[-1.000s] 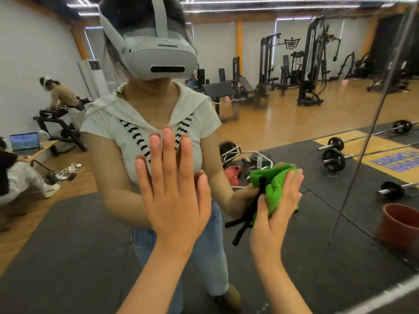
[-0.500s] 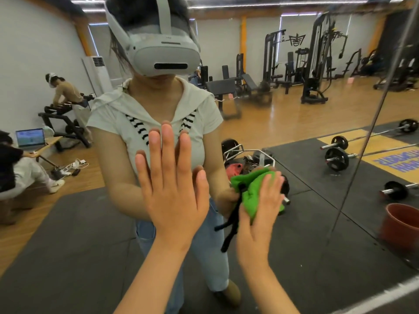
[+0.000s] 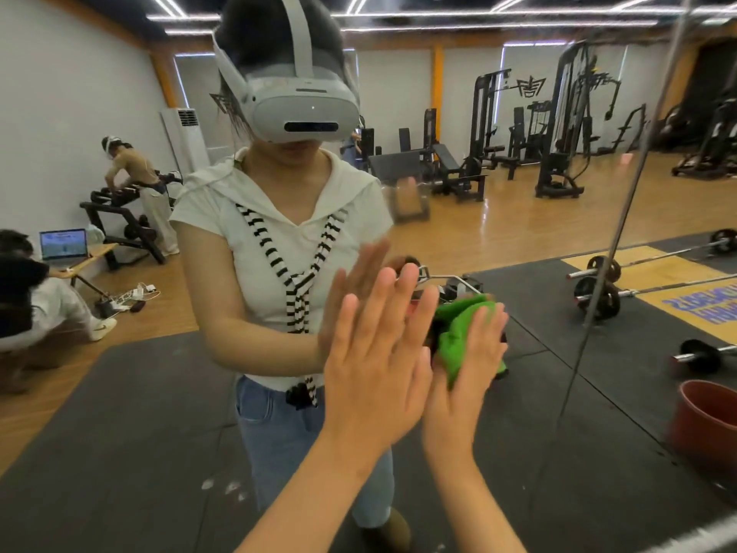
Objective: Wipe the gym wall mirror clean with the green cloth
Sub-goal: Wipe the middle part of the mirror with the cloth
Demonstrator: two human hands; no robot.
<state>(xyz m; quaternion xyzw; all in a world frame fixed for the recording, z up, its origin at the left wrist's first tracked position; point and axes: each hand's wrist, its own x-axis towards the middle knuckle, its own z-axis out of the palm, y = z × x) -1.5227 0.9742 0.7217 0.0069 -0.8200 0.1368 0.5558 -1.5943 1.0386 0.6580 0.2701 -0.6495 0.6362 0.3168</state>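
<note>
The wall mirror (image 3: 518,241) fills the whole view and reflects me and the gym behind. My left hand (image 3: 375,365) lies flat on the glass with its fingers spread and holds nothing. Just to its right, my right hand (image 3: 462,377) presses the bunched green cloth (image 3: 458,337) against the mirror at chest height. The two hands nearly touch. Part of the cloth is hidden under my right palm, and a dark strap by it is mostly covered by my left hand.
A vertical seam (image 3: 622,217) between mirror panels runs down the right side. A reddish-brown bucket (image 3: 706,429) shows at the lower right. Reflected are barbells (image 3: 598,289) on black mats, weight machines, and other people at the left by a laptop.
My right hand has slid the green cloth leftward across the glass until it sits beside my left hand. The view has shifted, so my left hand now appears further right.
</note>
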